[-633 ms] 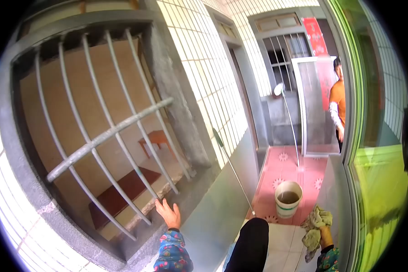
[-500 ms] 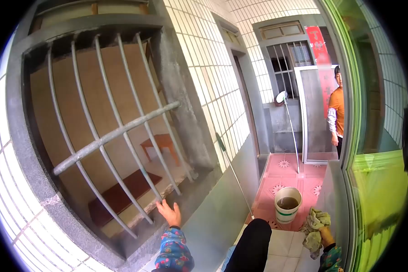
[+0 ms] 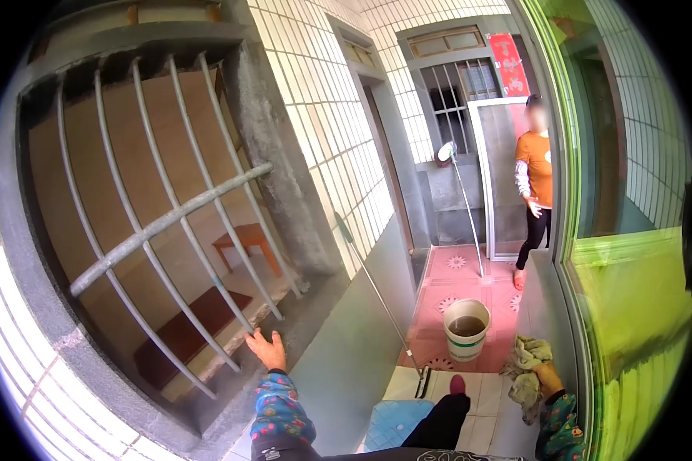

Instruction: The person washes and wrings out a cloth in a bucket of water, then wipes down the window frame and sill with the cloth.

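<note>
My left hand (image 3: 267, 352) rests at the bottom of the barred window (image 3: 165, 207), at the foot of one of the metal bars (image 3: 227, 296). Its fingers are spread, and no object shows in it. At the lower right, my right hand (image 3: 548, 379) is closed on a crumpled, greyish-green rag (image 3: 526, 392), which hangs down beside the low grey wall. A white bucket (image 3: 466, 349) with a green band stands ahead on the pink tiles, holding murky brown water.
A floor squeegee (image 3: 388, 307) leans against the left wall, and a long-handled mop (image 3: 467, 203) against the far one. A person in an orange top (image 3: 534, 169) stands by a framed screen (image 3: 500, 177). Green-tinted glass (image 3: 630, 323) is close on my right. A blue mat (image 3: 396, 424) lies below.
My view has shifted, showing the blue mat and my shoe. The person at the back has stepped further into sight. My left hand stays at the bars; the rag remains in my right.
</note>
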The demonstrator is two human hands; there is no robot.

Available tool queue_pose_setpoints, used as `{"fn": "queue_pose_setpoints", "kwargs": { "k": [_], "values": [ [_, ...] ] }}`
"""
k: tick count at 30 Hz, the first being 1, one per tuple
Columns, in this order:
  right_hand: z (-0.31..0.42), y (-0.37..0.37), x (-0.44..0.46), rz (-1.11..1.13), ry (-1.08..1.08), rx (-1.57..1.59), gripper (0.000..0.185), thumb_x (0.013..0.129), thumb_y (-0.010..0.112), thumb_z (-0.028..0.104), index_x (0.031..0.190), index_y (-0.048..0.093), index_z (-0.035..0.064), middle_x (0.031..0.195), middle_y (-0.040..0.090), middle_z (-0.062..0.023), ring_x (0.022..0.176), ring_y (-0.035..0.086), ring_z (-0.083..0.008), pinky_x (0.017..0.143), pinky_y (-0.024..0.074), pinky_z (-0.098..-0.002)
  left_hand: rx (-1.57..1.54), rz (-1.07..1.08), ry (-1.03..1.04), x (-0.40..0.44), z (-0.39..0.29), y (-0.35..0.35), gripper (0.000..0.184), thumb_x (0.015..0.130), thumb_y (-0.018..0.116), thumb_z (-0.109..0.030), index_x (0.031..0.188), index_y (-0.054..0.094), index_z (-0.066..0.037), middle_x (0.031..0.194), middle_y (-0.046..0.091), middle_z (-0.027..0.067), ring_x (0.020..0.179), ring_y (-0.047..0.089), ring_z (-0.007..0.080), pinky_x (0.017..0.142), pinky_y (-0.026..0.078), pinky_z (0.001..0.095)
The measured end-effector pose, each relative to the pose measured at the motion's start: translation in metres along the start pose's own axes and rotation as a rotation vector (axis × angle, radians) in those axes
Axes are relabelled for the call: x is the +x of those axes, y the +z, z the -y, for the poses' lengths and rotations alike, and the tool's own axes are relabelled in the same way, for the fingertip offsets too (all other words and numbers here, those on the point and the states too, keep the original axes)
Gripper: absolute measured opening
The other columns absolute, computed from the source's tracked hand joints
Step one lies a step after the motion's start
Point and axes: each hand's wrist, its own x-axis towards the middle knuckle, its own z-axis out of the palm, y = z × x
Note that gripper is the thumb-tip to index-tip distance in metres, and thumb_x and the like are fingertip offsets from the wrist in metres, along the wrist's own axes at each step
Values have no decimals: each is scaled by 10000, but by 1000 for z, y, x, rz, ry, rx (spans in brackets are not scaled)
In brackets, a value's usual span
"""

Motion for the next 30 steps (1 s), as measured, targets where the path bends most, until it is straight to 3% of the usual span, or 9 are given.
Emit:
{"fn": "queue_pose_setpoints", "kwargs": {
  "k": [5,14,20,22,23,24,25,27,30],
  "values": [
    [-9,-8,14,16,-101,65,434,827,603,80,1246,521,7,1124,620,-96,953,636,-226,780,549,-350,-24,-43,-15,-2,2,-3,533,785,710,-161,1243,486,-5,1436,276,305,1324,283,458,1097,265,502],
    [-8,1,10,73,7,68,449,825,564,90,1261,527,-10,1157,617,-92,979,634,-226,810,541,-341,27,48,5,0,12,-4,540,769,713,-156,1240,492,-7,1419,296,315,1311,296,464,1096,272,492],
    [-4,17,2,119,122,113,486,853,650,159,1298,517,14,1200,596,-82,1078,587,-210,878,498,-339,37,21,71,0,11,-2,528,804,693,-198,1243,488,11,1360,347,331,1276,331,472,1074,292,502],
    [13,36,-6,121,128,48,497,855,651,207,1294,525,10,1188,602,-74,1024,610,-204,858,501,-324,103,-5,103,9,19,7,529,827,675,-226,1242,482,39,1316,384,329,1246,359,473,1054,311,508],
    [-13,4,7,126,212,-9,522,856,644,253,1298,516,7,1157,610,-84,998,612,-191,836,509,-315,128,-4,112,8,26,6,534,834,671,-241,1239,482,51,1302,394,329,1235,368,472,1047,318,508],
    [-9,14,-2,106,110,-24,547,856,637,284,1304,502,2,1129,615,-88,978,610,-173,802,518,-312,151,-2,126,10,30,6,540,841,667,-256,1236,482,62,1288,405,328,1224,378,472,1041,325,508],
    [-8,19,-9,50,67,-61,539,861,635,255,1314,491,0,1128,615,-83,977,607,-167,773,524,-304,149,-7,144,11,30,7,544,842,667,-266,1234,483,64,1281,408,328,1216,384,467,1036,329,507],
    [5,27,-12,77,245,2,509,870,627,227,1304,497,-6,1144,605,-85,987,600,-171,782,518,-302,173,17,191,9,34,-10,558,842,666,-286,1236,485,66,1278,406,328,1203,393,458,1026,340,504],
    [-38,-18,10,-37,151,-47,463,875,590,164,1289,497,-20,1149,606,-105,1003,598,-194,811,519,-317,162,-3,164,12,24,0,585,841,662,-304,1256,479,66,1301,382,321,1196,397,450,1013,352,505]
  ]
}}
